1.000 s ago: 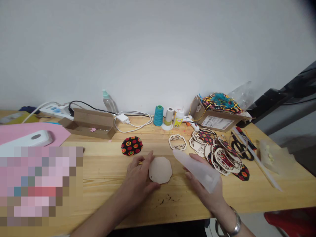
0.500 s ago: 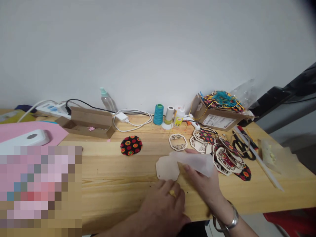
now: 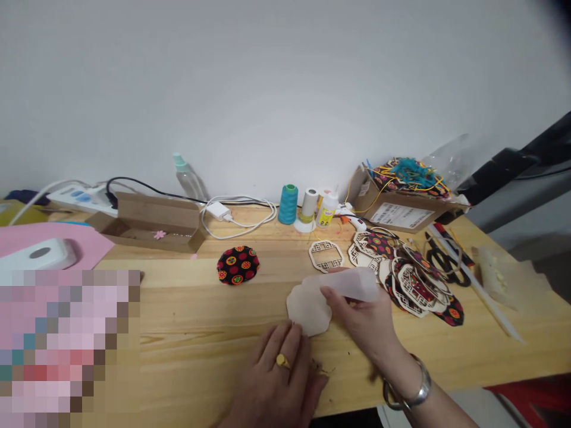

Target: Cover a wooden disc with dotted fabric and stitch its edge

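Observation:
A pale beige scalloped disc (image 3: 307, 308), probably felt, lies flat on the wooden table (image 3: 187, 309). My left hand (image 3: 276, 374), with a gold ring, rests on the table just below it, fingertips at the disc's lower edge. My right hand (image 3: 357, 312), with a silver bracelet, grips a translucent white plastic tube (image 3: 350, 284). The tube lies nearly level, with its narrow end over the disc's upper right part. My right fingers touch the disc's right edge.
A black patterned fabric disc (image 3: 238, 265) lies left. Right stand a wooden lattice frame (image 3: 325, 255) and a pile of wooden frames with fabric (image 3: 410, 285). Behind are teal thread (image 3: 288, 204), a glue bottle (image 3: 328, 209), a glue gun (image 3: 352, 223) and cardboard boxes (image 3: 147, 223).
The disc has moved right. My left hand has gone from its left side to below it. The plastic tube has swung from steeply tilted to nearly level over the disc.

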Demonstrator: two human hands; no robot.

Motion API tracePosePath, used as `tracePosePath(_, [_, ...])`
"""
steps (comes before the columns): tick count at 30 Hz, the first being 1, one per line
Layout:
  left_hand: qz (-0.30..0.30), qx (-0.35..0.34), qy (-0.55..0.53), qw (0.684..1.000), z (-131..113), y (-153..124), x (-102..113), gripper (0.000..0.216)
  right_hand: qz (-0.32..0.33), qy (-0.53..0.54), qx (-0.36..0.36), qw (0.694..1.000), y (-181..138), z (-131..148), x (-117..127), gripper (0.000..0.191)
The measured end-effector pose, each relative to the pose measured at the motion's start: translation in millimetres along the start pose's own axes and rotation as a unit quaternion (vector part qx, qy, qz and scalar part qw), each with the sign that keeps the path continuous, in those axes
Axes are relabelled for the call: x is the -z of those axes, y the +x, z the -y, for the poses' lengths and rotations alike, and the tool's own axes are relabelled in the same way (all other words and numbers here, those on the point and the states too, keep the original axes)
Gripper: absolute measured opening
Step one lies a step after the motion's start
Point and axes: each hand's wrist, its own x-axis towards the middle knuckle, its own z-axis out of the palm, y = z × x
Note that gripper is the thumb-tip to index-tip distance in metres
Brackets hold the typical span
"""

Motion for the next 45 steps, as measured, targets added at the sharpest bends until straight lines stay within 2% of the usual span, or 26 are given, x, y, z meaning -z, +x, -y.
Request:
tracePosePath(6, [0.017, -0.008, -0.017, 1.0, 2, -6, -7, 0.032, -0.002, -0.055, 0.005, 0.998, 0, -3, -4, 0.023])
tracePosePath(11, [0.046, -0.01, -0.016, 0.999, 5, -9, -11, 0.035, 0.007, -0.098, 0.009, 0.995, 1, -4, -8, 0.032])
tracePosePath(20, [-0.004, -0.004, -0.025, 1.0, 2, -5, -14, 0.028, 0.006, -0.16, 0.041, 0.986, 5, -3, -11, 0.033])
tracePosePath(24, [-0.001, -0.004, -0.024, 1.0, 2, -3, -14, 0.027, 0.005, -0.187, 0.058, 0.981, 5, -3, -12, 0.034])
tracePosePath(29, [0.0, 0.001, -0.017, 1.0, 2, -3, -12, 0.028, -0.005, -0.193, 0.059, 0.979, 6, -5, -9, 0.036])
tracePosePath(40, [0.007, -0.002, -0.016, 1.0, 2, -2, -12, 0.027, -0.021, -0.142, 0.004, 0.99, 4, -18, 6, 0.031])
tracePosePath(45, [0.016, -0.013, -0.026, 0.999, 3, 1, -8, 0.026, -0.017, -0.169, 0.024, 0.985, 4, -14, 3, 0.031])
